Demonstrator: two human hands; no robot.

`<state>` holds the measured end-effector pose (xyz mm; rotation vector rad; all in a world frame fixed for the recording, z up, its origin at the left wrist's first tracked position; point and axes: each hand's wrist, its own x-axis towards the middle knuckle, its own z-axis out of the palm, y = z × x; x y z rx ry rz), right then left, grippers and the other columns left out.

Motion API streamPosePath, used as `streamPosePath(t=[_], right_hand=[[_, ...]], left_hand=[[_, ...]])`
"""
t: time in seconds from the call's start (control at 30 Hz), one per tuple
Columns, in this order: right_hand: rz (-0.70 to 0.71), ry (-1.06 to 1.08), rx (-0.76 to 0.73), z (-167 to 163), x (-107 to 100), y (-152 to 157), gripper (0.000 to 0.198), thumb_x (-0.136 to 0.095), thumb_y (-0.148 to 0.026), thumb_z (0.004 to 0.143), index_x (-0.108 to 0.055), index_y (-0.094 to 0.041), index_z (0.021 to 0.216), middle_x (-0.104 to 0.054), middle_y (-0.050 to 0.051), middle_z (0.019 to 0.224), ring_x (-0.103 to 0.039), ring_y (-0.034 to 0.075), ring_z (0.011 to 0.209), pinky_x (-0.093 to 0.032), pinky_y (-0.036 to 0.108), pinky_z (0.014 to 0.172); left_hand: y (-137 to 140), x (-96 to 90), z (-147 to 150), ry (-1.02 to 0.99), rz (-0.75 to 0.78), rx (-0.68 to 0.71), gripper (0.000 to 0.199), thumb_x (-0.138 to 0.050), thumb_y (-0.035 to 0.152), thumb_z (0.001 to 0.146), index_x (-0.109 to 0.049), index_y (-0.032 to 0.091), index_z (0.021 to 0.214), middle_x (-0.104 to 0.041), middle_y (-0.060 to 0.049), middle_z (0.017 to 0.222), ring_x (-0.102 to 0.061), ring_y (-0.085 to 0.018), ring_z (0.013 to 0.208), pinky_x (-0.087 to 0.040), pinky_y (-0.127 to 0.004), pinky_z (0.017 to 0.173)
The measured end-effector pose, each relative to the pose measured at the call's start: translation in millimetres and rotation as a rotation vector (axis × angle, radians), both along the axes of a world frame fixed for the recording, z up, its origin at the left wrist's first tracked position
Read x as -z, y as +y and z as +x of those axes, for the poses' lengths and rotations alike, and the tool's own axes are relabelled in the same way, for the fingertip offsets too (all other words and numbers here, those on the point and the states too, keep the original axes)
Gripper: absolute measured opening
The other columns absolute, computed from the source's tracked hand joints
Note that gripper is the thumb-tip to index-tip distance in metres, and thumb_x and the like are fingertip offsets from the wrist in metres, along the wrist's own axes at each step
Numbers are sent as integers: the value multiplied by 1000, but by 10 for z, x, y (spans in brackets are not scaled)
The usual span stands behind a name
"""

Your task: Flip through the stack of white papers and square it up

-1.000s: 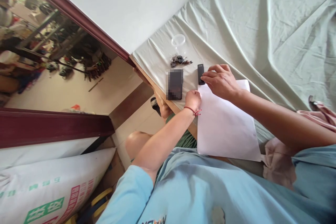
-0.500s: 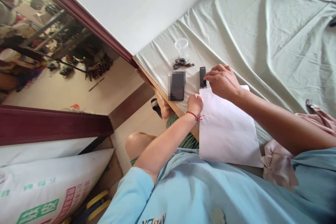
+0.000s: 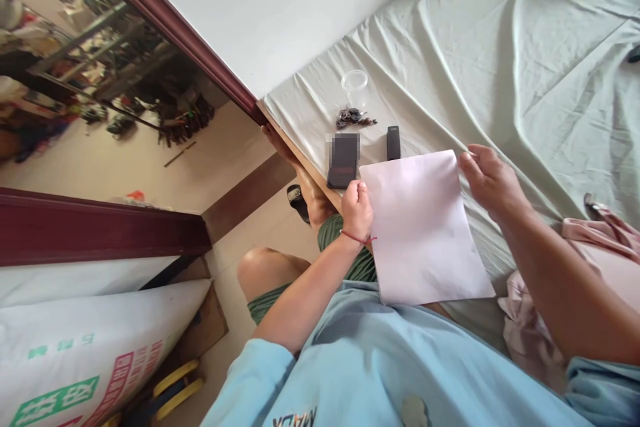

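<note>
My left hand [image 3: 358,209] is closed on the left edge of a white sheet of paper [image 3: 425,233], thumb on top; a red string circles that wrist. The sheet slants up from my lap over the bed edge. Just off its top right corner is my right hand [image 3: 490,177], thumb and fingers drawn together; whether something small is between them I cannot make out. Beyond the top edge of the paper lies a slim black stapler [image 3: 393,142], its near end hidden by the sheet. A black phone [image 3: 344,163] rests left of the stapler, close to my left hand.
A bunch of keys [image 3: 353,118] and a clear plastic cup [image 3: 355,82] lie farther back on the pale green sheet [image 3: 460,60]. Pink cloth [image 3: 595,247] is bunched at right. White printed sacks [image 3: 100,340] stand at lower left, beside a dark red frame [image 3: 100,230].
My right hand has moved off the stapler, to the right and towards me. The paper's top edge has risen and shifted left, with my left hand at its edge.
</note>
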<state>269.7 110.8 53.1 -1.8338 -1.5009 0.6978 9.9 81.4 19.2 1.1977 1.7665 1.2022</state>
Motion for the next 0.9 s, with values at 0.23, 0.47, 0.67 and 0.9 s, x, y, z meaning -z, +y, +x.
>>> streamPosePath(t=[0.23,0.47,0.67,0.9], right_hand=[[-285,658,-60,-9,230,-273,48,-68,-67,80,-72,-28,108,-77,5,90,-74,25,78,-62,40,69],[-366,849,-82,-17,302,-294,41,-80,-58,72,-76,-28,100,-78,4,87,-74,25,70,-63,41,65],[-258,880,27,-21,348,-263,33,-80,-54,73,-76,-29,93,-78,3,85,-73,25,71,-62,41,64],[-164,929,25,-28,362,-262,19,-78,-45,79,-77,-28,87,-77,5,87,-69,22,69,-56,37,65]], left_hand=[[78,107,-42,-128,50,-81,21,-49,34,97,-56,20,82,-54,2,74,-50,-14,74,-43,-24,76],[110,175,-28,-156,45,-75,24,-52,40,95,-57,20,83,-57,1,76,-54,-14,78,-46,-25,78],[-53,163,20,-345,15,17,34,-52,54,96,-61,22,90,-63,-1,86,-60,-15,88,-51,-27,83],[-489,51,-131,-173,-127,296,47,-55,62,92,-55,20,70,-49,1,65,-49,-14,66,-43,-28,66]])
